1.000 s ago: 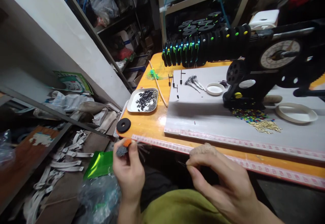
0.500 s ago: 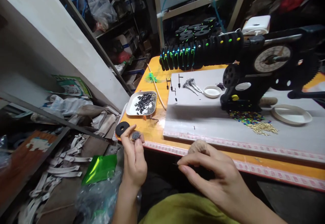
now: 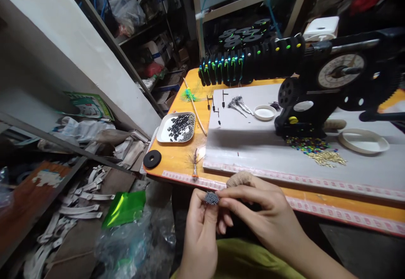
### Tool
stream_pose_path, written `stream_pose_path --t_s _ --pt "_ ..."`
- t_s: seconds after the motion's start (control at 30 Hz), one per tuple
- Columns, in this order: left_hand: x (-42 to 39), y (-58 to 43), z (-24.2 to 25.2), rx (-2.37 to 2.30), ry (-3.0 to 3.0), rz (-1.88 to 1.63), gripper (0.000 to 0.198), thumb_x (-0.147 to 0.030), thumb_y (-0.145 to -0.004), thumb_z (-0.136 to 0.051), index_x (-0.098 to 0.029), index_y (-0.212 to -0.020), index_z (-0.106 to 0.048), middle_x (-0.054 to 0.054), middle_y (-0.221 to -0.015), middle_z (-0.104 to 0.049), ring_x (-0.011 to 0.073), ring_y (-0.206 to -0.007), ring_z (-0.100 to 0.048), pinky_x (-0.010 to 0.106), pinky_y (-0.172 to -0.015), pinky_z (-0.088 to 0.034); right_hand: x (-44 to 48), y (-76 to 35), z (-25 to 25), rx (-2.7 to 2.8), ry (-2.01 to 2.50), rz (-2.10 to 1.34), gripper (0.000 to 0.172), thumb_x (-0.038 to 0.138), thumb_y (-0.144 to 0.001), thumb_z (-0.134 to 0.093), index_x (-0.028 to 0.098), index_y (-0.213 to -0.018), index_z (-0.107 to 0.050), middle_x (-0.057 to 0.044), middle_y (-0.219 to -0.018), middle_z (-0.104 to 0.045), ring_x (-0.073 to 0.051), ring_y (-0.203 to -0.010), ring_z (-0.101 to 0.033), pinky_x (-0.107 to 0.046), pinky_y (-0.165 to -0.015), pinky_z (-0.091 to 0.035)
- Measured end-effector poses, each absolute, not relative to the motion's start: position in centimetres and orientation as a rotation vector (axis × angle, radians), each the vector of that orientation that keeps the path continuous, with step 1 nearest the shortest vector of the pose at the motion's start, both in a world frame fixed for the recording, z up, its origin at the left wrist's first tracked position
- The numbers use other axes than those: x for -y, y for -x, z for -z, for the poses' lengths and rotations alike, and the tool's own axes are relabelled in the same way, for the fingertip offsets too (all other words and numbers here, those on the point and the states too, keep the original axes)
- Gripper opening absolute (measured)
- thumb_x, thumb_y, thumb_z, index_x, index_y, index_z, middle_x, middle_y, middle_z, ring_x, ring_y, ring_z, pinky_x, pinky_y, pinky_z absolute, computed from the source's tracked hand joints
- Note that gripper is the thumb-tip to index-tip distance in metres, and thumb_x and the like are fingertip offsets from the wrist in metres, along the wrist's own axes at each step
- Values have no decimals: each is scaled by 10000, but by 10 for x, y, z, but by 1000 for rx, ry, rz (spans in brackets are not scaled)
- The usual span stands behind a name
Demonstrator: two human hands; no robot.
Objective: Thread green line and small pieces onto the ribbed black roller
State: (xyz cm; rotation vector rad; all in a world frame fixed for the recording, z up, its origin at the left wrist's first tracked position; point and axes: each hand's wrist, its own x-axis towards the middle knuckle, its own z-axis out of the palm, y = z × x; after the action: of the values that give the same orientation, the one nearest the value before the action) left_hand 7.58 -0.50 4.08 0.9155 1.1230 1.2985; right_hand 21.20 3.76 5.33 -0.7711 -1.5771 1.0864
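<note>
Between the thumb and fingers of my left hand (image 3: pixel 202 224) is a small round grey beaded cluster (image 3: pixel 211 198). My right hand (image 3: pixel 262 209) is pinched closed at the cluster's right side; whatever its fingertips hold is too small to make out. A tan covering (image 3: pixel 239 179) wraps one of its fingers. Both hands are in front of the table edge, above my lap. Beyond them, a bundle of thin wires (image 3: pixel 195 167) lies at the pink measuring tape (image 3: pixel 213 183).
A white tray (image 3: pixel 160 138) of black pieces and a black ring (image 3: pixel 152 159) sit at the left. A black geared machine (image 3: pixel 303 97) stands on the grey board (image 3: pixel 259 144), beside colored beads (image 3: pixel 308 144), gold pieces (image 3: pixel 327 158) and white dishes (image 3: pixel 264 112).
My left hand has moved right and down with the grey cluster, away from the black ring. It now meets my right hand, which has shifted slightly left. The wire bundle is more fully visible.
</note>
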Motion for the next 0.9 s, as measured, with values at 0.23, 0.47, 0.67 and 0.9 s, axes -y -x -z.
stream_pose_path --t_s 0.23,0.47,0.67,0.9 --pt "15 -85 -43 -1312 -915 -1361 289 -497 -916 -619 -213 -867 -599 6 -793 -585 137 -731 -526 230 -681 -460 -33 -213 -58 1689 824 -908 119 123 -903 -611 159 -858 -714 -34 -781 -619 -108 -626 -610 -198 -501 -491" --pt "20 -91 -37 -1072 -621 -1561 293 -446 -903 -667 -205 -785 -549 -50 -646 -483 83 -586 -416 177 -566 -391 -29 -215 -56 1733 752 -781 125 94 -913 -615 178 -909 -707 -28 -752 -645 -135 -699 -621 -231 -610 -523" --pt "22 -85 -41 -994 -584 -1562 336 -392 -905 -680 -197 -732 -467 -62 -605 -428 69 -529 -366 178 -508 -335 -24 -226 -50 1916 768 -555 158 50 -892 -622 156 -961 -718 -64 -810 -645 -162 -750 -613 -263 -635 -525" --pt "25 -84 -39 -956 -620 -1521 338 -391 -935 -629 -198 -726 -447 -66 -608 -393 71 -516 -318 191 -505 -316 -22 -226 -53 1986 745 -422 155 44 -901 -607 122 -974 -720 -90 -819 -645 -173 -744 -576 -284 -622 -509"
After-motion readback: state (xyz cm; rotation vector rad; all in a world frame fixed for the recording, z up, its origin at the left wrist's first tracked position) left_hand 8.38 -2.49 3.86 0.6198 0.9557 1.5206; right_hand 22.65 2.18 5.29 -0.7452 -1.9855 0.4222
